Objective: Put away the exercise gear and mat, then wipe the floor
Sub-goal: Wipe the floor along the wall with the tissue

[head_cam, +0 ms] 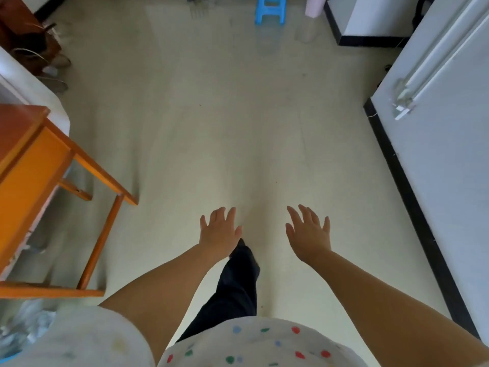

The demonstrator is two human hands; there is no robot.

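Floor (217,123): pale, smooth and glossy, its bare stretch running long from near to far, filling the middle of the scene.
Left hand (219,233): grip spread, fingers apart, empty, palm down above the floor.
Right hand (309,234): grip spread, empty, beside the left.
Trouser leg (235,287): dark, between the forearms.
Bench (31,165): orange wood, square-edged, near left.
Stool (270,9): blue plastic, far.
Wall (449,154): white, black skirting, right.

You stood on a pale cream floor (211,128). Your shirt (264,345) was white with red, green and blue dots; trousers (235,287) black; table (39,181) orange; stool (270,9) blue.
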